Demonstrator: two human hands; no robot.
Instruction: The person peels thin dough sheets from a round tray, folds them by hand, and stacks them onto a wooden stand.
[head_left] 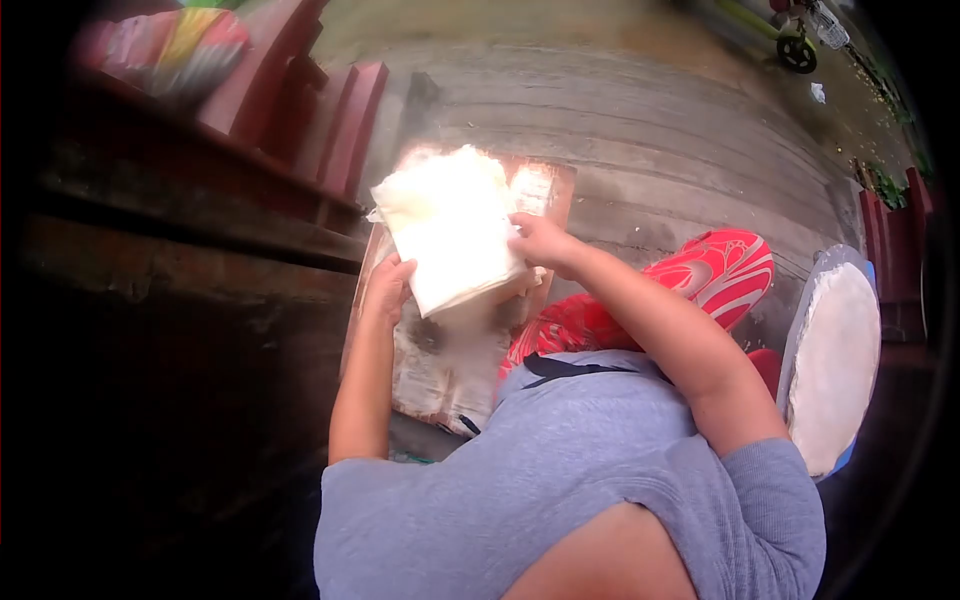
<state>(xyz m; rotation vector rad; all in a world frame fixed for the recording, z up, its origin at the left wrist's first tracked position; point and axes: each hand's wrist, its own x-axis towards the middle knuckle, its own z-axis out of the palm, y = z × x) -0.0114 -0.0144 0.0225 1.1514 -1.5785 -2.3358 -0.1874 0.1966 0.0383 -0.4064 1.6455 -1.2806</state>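
A thick stack of pale, cream-white sheets (pixel 450 235) is held over a low wooden board (pixel 565 190), its upper part washed out by glare. My left hand (pixel 388 288) grips the stack's left edge, thumb on top. On the right edge my right hand (pixel 540 243) pinches the sheets with its fingertips. The sheets look layered along the near edge. Whitish marks cover the near part of the board, below the stack.
Dark red posts (pixel 355 130) stand at the left, near a blurred colourful bundle (pixel 185 45). Concrete steps (pixel 600 125) lie ahead. At the right is a tray with a whitish mass (pixel 835 370). My red patterned trouser leg (pixel 715 275) is beside the board. A wheel (pixel 796 54) shows top right.
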